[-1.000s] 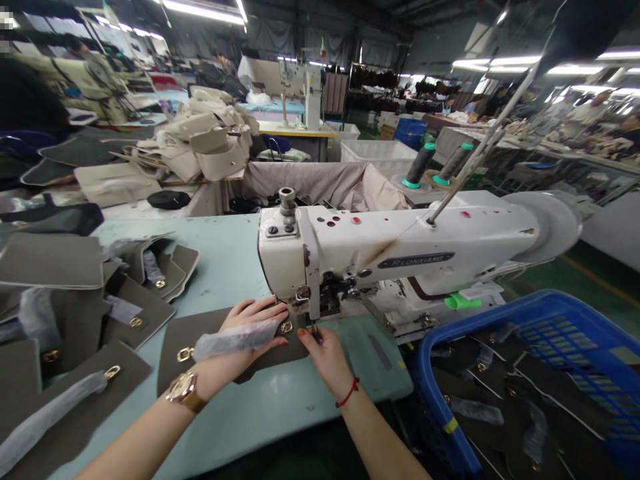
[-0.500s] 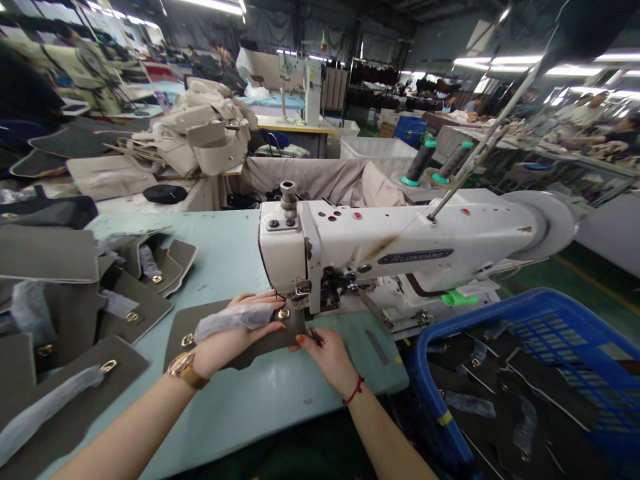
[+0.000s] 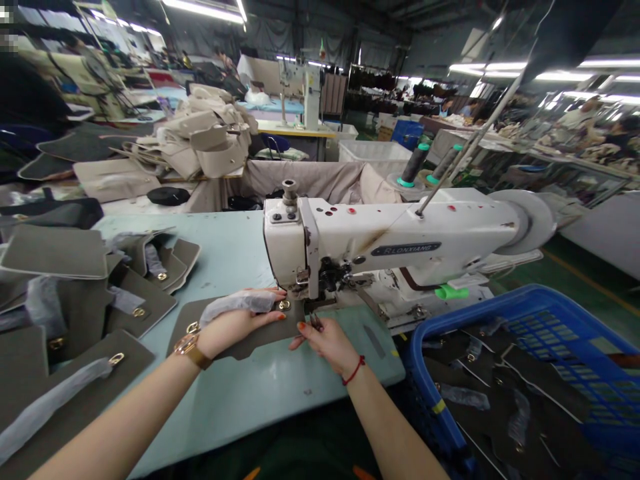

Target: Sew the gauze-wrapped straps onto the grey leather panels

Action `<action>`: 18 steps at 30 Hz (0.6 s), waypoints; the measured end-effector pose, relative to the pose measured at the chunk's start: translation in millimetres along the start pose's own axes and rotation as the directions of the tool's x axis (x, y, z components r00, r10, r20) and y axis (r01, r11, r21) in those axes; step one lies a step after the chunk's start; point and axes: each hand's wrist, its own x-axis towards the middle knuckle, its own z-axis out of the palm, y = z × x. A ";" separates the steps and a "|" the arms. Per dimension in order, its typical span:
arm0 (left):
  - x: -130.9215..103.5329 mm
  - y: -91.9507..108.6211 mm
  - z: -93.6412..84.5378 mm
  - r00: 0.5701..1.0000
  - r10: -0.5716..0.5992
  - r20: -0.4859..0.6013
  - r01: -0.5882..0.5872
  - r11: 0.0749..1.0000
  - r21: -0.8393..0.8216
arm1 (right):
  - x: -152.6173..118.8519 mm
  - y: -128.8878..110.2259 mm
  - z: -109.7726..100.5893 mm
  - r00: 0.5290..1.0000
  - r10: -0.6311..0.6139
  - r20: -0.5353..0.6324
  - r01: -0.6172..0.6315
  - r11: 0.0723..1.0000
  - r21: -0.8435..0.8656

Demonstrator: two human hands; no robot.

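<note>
Under the head of the sewing machine (image 3: 350, 247), the left hand (image 3: 235, 323) lies flat, fingers together, on the grey flap panel (image 3: 250, 337). The right hand (image 3: 325, 340) pinches small snips (image 3: 316, 322) beside the needle; stitching is under way, and next comes a steady feed.

panel (image 3: 250, 337): matt grey felt | sewing machine (image 3: 400, 247): glossy white metal

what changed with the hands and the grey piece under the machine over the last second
The grey panel has fed further under the sewing machine head, its gold ring now at the foot. The left hand slid along with it, staying flat on the panel and its plastic-wrapped strap. The right hand stayed at the panel's near edge by the needle, holding a small dark tool. The blue basket and the stacked panels are unchanged.
</note>
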 end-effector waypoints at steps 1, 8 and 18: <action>-0.2 -0.5 0.5 1.000 -0.009 0.007 0.009 1.000 -0.001 | -0.1 0.7 0.2 1.000 -0.007 -0.002 0.007 1.000 0.000; -5.4 -13.4 14.7 0.999 0.034 -0.018 -0.033 0.997 0.067 | 3.8 21.8 2.4 0.988 -0.138 -0.075 0.128 0.984 -0.123; -4.4 -20.4 23.0 0.996 0.089 0.007 -0.088 0.980 0.175 | 11.9 44.8 4.4 0.970 -0.196 -0.140 0.168 0.967 -0.192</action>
